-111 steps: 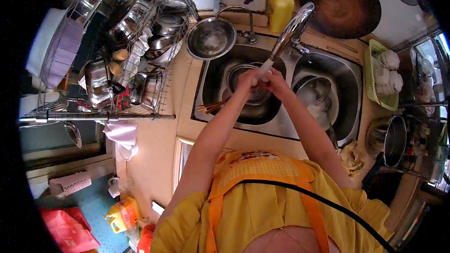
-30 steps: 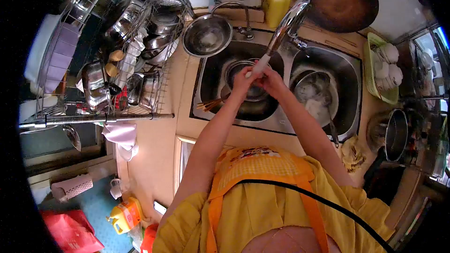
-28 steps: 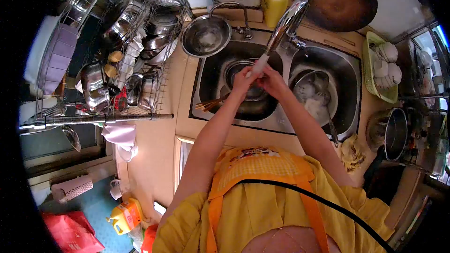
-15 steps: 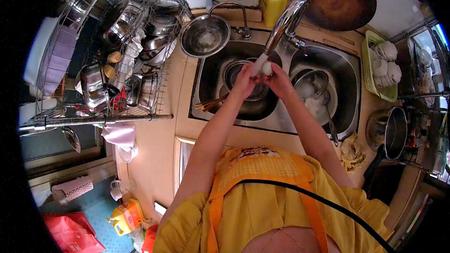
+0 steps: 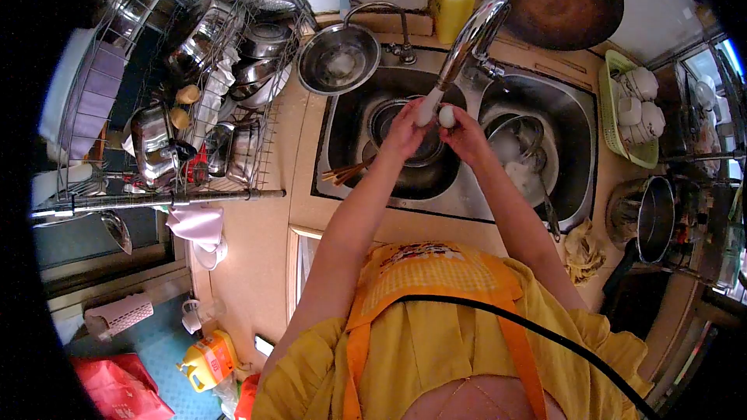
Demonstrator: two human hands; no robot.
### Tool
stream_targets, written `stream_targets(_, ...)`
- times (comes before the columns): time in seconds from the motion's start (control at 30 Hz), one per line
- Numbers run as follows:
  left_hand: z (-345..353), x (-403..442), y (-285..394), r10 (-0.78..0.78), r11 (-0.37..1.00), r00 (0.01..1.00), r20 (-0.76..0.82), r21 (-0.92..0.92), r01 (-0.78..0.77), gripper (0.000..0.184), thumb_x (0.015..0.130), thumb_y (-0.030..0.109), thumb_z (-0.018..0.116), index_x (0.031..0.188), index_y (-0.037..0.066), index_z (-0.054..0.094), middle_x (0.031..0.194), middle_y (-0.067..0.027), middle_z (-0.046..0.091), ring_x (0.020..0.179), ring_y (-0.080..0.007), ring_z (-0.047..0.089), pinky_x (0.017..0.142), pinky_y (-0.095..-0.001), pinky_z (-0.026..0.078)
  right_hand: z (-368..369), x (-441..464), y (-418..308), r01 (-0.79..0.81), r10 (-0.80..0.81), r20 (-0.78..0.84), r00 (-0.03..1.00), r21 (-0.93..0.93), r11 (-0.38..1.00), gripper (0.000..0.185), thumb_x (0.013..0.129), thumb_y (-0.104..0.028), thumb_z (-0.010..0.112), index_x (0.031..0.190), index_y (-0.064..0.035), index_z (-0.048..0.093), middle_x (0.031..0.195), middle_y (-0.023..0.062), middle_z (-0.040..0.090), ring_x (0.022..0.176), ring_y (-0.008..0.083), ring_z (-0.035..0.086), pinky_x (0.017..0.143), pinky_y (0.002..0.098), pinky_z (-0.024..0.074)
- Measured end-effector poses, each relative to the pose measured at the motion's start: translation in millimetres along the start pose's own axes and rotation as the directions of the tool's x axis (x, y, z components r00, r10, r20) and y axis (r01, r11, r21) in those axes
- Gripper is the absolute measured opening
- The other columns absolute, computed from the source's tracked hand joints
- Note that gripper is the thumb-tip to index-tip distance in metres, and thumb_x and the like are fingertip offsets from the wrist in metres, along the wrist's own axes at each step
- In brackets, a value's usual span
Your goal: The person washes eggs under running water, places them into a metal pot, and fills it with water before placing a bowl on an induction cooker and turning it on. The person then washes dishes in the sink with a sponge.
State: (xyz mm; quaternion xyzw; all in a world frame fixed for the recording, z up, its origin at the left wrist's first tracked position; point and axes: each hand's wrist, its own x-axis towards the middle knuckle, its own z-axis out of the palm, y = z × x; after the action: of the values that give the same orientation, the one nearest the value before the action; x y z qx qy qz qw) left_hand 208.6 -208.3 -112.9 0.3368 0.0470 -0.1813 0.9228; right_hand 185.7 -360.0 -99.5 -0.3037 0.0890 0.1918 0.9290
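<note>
Water runs from the chrome faucet [image 5: 459, 47] in a white stream over the left basin. My left hand [image 5: 405, 132] is cupped at this stream, fingers partly hidden by the water, and I see no object in it. Just right of the stream, my right hand [image 5: 465, 138] pinches a white egg [image 5: 446, 117] between thumb and fingers. Below both hands, a metal pot [image 5: 381, 120] stands in the left sink basin [image 5: 342, 120]. Wooden chopsticks [image 5: 342, 175] lean out at that basin's lower left.
The right basin [image 5: 576, 117] holds a bowl [image 5: 537, 183] and a ladle [image 5: 550, 210]. A metal basin [image 5: 311, 70] sits at the back left. A wok [image 5: 556, 0], yellow bottle [image 5: 454, 4] and green basket [image 5: 611, 109] of bowls surround the sink. A dish rack [image 5: 261, 194] stands left.
My hands have drawn slightly apart. The egg now shows in my right hand alone, a little further from the water stream.
</note>
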Motion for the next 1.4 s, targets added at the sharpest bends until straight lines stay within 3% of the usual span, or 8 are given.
stream_targets(0.17, 12, -9, 12, -0.137, 0.975, 0.991, 0.001, -0.175, 0.135, 0.021, 0.084, 0.019, 0.048, 0.100, 0.006, 0.046, 0.100, -0.0071, 0.050, 0.088, -0.0181, 0.050, 0.072, -0.0316, 0.045, -5, -1, 2, -0.013, 0.014, -0.046, 0.999, 0.018, 1.000, 0.030, 0.081, -0.029, 0.053, 0.101, -0.0074, 0.051, 0.085, 0.0043, 0.054, 0.066, 0.0157, 0.050, 0.052, 0.0275, 0.0439)
stream_targets(0.37, -8, 1, 3, -0.140, 0.989, 0.990, 0.020, 0.044, 0.139, 0.023, 0.081, 0.020, 0.048, 0.100, 0.008, 0.048, 0.091, -0.0057, 0.054, 0.081, -0.0173, 0.053, 0.067, -0.0312, 0.045, -3, -2, 4, -0.018, 0.014, -0.079, 0.997, -0.049, 0.999, 0.030, 0.085, -0.027, 0.045, 0.107, -0.0072, 0.047, 0.082, 0.0047, 0.053, 0.061, 0.0144, 0.050, 0.052, 0.0251, 0.0433)
stream_targets(0.77, -11, -2, 5, -0.121, 0.981, 0.871, -0.476, 0.078, 0.179, 0.046, 0.082, 0.049, 0.041, 0.097, 0.005, 0.049, 0.091, -0.0097, 0.055, 0.073, -0.0224, 0.057, 0.053, -0.0355, 0.049, 32, 19, 11, 0.031, -0.046, -0.014, 0.999, -0.543, 0.839, 0.024, 0.081, -0.019, 0.051, 0.102, -0.0071, 0.049, 0.083, 0.0042, 0.054, 0.066, 0.0109, 0.052, 0.053, 0.0231, 0.0430)
stream_targets(0.83, -6, -5, 8, -0.170, 0.982, 0.895, -0.413, 0.005, 0.188, 0.046, 0.082, 0.049, 0.043, 0.102, 0.007, 0.048, 0.095, -0.0074, 0.054, 0.079, -0.0218, 0.054, 0.061, -0.0362, 0.047, 43, 20, 8, 0.051, -0.087, -0.023, 0.996, -0.658, 0.751, 0.023, 0.080, -0.017, 0.051, 0.099, -0.0055, 0.051, 0.082, 0.0052, 0.055, 0.068, 0.0133, 0.053, 0.057, 0.0255, 0.0442)
stream_targets(0.93, 11, -17, 16, -0.138, 0.985, 0.945, -0.295, 0.057, 0.162, 0.041, 0.080, 0.043, 0.049, 0.104, 0.010, 0.049, 0.097, -0.0057, 0.054, 0.081, -0.0200, 0.053, 0.064, -0.0348, 0.046, 49, 19, 7, 0.453, -0.416, 0.317, 0.853, -0.844, 0.287, 0.021, 0.075, -0.014, 0.054, 0.092, -0.0023, 0.055, 0.077, 0.0074, 0.054, 0.063, 0.0188, 0.053, 0.059, 0.0304, 0.0435)
stream_targets(1.03, 16, -20, 22, -0.183, 0.978, 0.965, -0.189, 0.066, 0.199, 0.033, 0.079, 0.035, 0.054, 0.102, 0.012, 0.050, 0.094, -0.0046, 0.054, 0.079, -0.0181, 0.053, 0.063, -0.0332, 0.046, 41, 18, 2, 0.350, -0.455, 0.409, 0.791, -0.913, -0.211, 0.025, 0.071, -0.013, 0.057, 0.092, -0.0004, 0.056, 0.080, 0.0135, 0.054, 0.067, 0.0259, 0.055, 0.063, 0.0330, 0.0444)
stream_targets(1.23, -9, -2, 9, -0.271, 0.933, 0.959, -0.083, 0.222, 0.282, 0.031, 0.081, 0.037, 0.050, 0.095, 0.010, 0.050, 0.085, -0.0049, 0.052, 0.069, -0.0165, 0.053, 0.052, -0.0319, 0.047, 37, 8, -10, 0.263, -0.341, 0.272, 0.900, -0.962, -0.074, 0.024, 0.068, -0.017, 0.064, 0.085, -0.0015, 0.058, 0.075, 0.0083, 0.055, 0.066, 0.0193, 0.054, 0.060, 0.0280, 0.0419)
stream_targets(1.4, -11, -7, 11, -0.334, 0.935, 0.911, -0.241, -0.210, 0.287, 0.033, 0.082, 0.039, 0.048, 0.096, 0.009, 0.049, 0.082, -0.0066, 0.053, 0.068, -0.0183, 0.054, 0.053, -0.0318, 0.048, 37, 6, -8, 0.151, -0.242, 0.014, 0.970, -0.814, 0.560, 0.018, 0.073, -0.016, 0.060, 0.081, 0.0000, 0.058, 0.067, 0.0030, 0.055, 0.057, 0.0116, 0.050, 0.053, 0.0237, 0.0390)
